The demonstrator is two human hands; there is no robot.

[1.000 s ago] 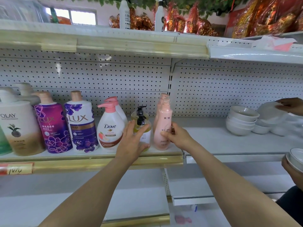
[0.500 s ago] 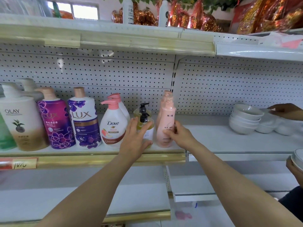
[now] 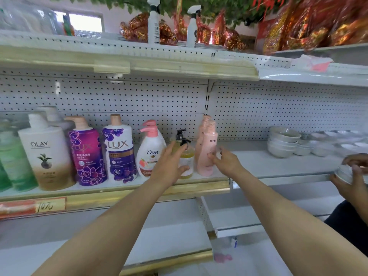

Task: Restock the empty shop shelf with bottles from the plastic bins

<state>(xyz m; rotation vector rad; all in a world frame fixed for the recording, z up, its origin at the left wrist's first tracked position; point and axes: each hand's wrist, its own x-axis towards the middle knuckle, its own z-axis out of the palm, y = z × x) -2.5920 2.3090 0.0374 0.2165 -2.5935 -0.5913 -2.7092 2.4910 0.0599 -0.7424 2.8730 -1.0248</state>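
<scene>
Pink glossy bottle (image 3: 206,164), amber pump bottle (image 3: 189,156)

My left hand (image 3: 169,166) covers much of the label on the amber clear-plastic pump bottle (image 3: 188,154). Blur hides whether my right hand (image 3: 226,162) grips the tall pale-pink plastic bottle (image 3: 206,158); its twin (image 3: 206,119) behind barely shows. The view's left edge cuts off a green translucent bottle (image 3: 12,156).

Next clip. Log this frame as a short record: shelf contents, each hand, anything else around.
contents: on the shelf, upright in a row: Olay bottle, magenta Lux bottle, white Lux bottle, Dove bottle, yellow pump bottle, pink bottle
left hand: open, fingers spread in front of the yellow pump bottle
right hand: fingertips at the pink bottle, grip unclear
next bay: stacked white bowls; another person's hands
</scene>
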